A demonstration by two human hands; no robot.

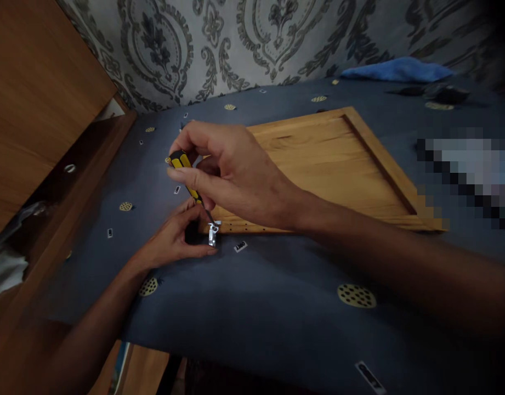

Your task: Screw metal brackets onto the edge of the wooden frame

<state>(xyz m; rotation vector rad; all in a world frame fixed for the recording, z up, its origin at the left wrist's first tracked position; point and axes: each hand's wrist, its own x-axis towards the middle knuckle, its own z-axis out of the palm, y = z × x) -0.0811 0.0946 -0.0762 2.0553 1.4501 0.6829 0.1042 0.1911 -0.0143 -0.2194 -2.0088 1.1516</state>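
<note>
My right hand grips a yellow-and-black screwdriver, tilted with its shaft pointing down. The tip meets a small shiny metal latch at the front left corner of a shallow wooden tray. From the left, my left hand closes round the latch, its thumb against the lower end and its forefinger near the screwdriver shaft. Small dark holes run along the tray's front edge beside the latch. The tray lies flat, and my right hand and forearm cover its left part.
A dark blue cloth with pineapple prints covers the surface. At the back right lie a blue fabric item and a dark object. A pixelated object is at the right. A wooden cabinet stands on the left, against the patterned wall.
</note>
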